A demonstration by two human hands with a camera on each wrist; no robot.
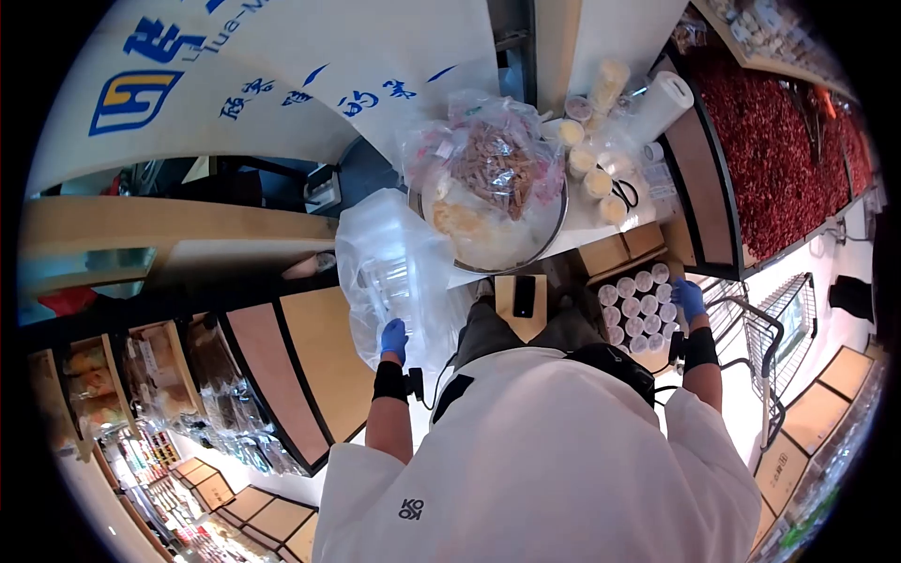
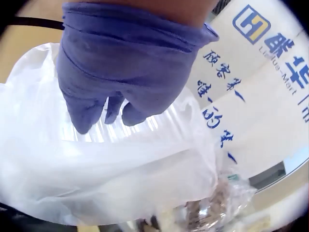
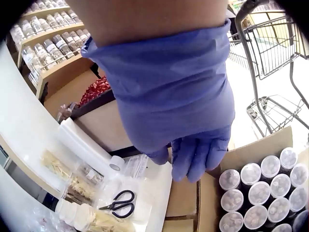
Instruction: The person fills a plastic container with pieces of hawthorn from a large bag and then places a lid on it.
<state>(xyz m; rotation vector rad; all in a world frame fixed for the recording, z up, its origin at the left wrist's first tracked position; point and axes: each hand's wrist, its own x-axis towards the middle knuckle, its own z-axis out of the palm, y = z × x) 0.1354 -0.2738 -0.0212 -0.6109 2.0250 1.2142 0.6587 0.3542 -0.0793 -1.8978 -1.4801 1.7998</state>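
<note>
Blue gloves cover both hands. In the head view my left hand is at the large translucent bag. The left wrist view shows that hand with fingers bent down into the bag, over clear stacked plastic; whether they grip it is hidden. My right hand is beside the cardboard box of round-lidded jars. In the right wrist view the hand hangs with loosely bent fingers above the box edge, left of the jars, holding nothing visible.
A metal bowl holds a bag of brown strips. Filled jars, black scissors and a white roll lie on the counter. A phone rests on a wooden stool. A shopping cart stands at the right.
</note>
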